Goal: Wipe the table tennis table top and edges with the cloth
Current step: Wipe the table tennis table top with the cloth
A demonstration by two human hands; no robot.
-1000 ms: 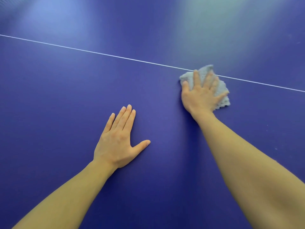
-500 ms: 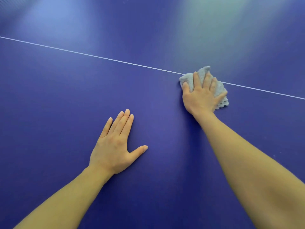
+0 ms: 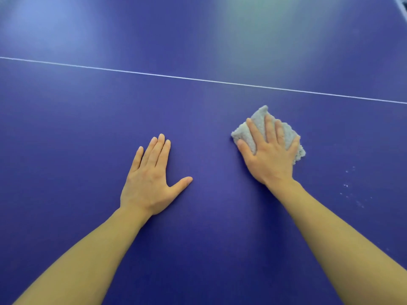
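Blue table top (image 3: 66, 128) bears the left hand (image 3: 149, 179) flat, the right hand (image 3: 271, 159) pressing grey cloth (image 3: 259, 116), fingers (image 3: 269, 128) straight.

Small white specks (image 3: 346, 186) scattered at the right; a pale strip (image 3: 401, 5) in the top right corner.

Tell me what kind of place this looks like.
Probably an indoor games or sports room, though little else shows. A blue table tennis table top fills the view, a white line crosses it, and soft light glare sits on its far part.
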